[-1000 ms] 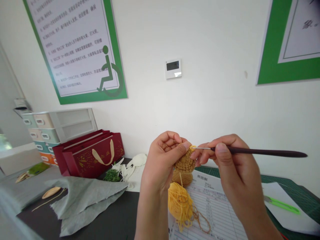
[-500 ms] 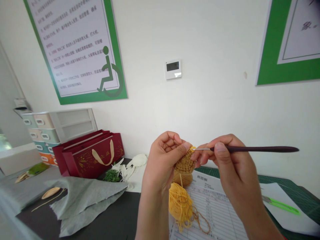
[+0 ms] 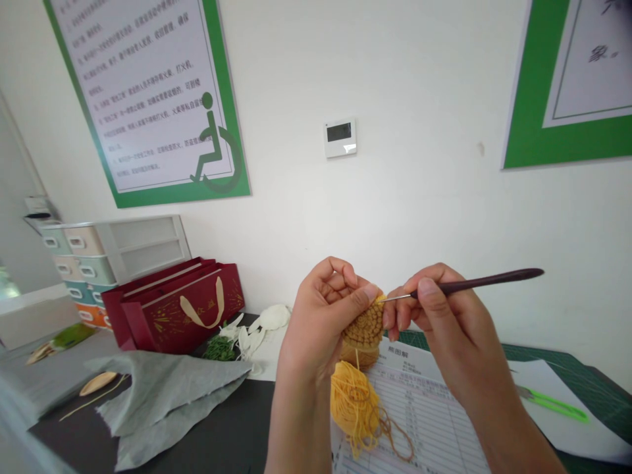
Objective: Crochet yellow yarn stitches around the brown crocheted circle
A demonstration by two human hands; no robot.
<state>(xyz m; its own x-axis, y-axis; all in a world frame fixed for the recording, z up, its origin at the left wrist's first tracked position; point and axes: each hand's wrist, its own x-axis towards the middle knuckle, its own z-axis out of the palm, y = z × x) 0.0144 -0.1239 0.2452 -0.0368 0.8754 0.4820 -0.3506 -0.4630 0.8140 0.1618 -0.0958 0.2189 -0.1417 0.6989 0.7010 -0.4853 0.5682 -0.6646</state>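
Between the thumb and fingers of my left hand is a brown crochet piece, rounded, with a bit of yellow yarn at its top edge. My right hand grips a crochet hook by its dark handle. The hook's thin metal tip meets the yellow stitch at the edge of the piece. Below my hands lies a ball of yellow yarn, with a loose brown strand beside it. Behind it, partly hidden under the crochet piece, sits a ball of brown yarn.
A printed sheet lies under the yarn. Green-handled scissors rest on white paper over a green cutting mat at right. Grey cloth, a dark red gift bag and small drawers stand or lie at left.
The hook's handle end has swung upward and toward the left, so the hook is more tilted. My right hand has turned slightly with it; my left hand keeps its hold.
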